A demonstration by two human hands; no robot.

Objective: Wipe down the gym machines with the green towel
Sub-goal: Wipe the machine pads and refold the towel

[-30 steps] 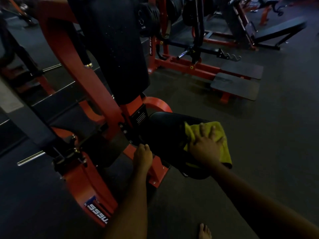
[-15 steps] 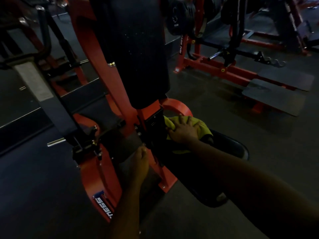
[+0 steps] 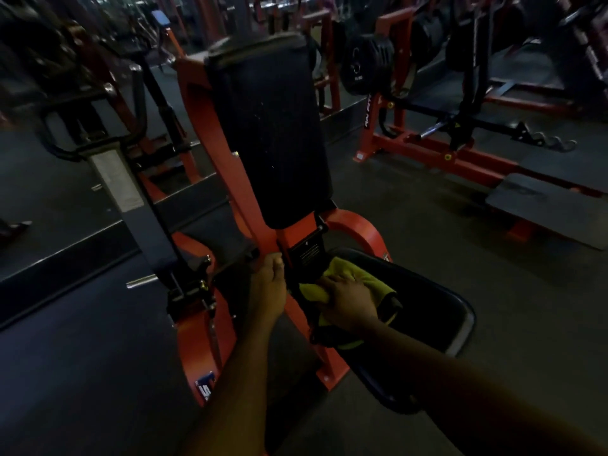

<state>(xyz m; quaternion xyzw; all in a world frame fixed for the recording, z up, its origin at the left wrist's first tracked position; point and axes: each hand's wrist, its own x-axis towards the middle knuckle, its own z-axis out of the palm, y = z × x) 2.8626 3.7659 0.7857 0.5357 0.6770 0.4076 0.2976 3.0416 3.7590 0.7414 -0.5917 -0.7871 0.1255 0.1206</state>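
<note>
Green towel (image 3: 347, 269) under right hand (image 3: 348, 302), fingers (image 3: 329, 286) flat, on seat (image 3: 437, 311); left hand (image 3: 268, 287) grips frame (image 3: 227, 166).

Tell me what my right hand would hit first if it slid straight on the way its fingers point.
Likely the black labelled bracket under the back pad: the right hand, pressing the green towel, points at it. Depth is unclear.
</note>
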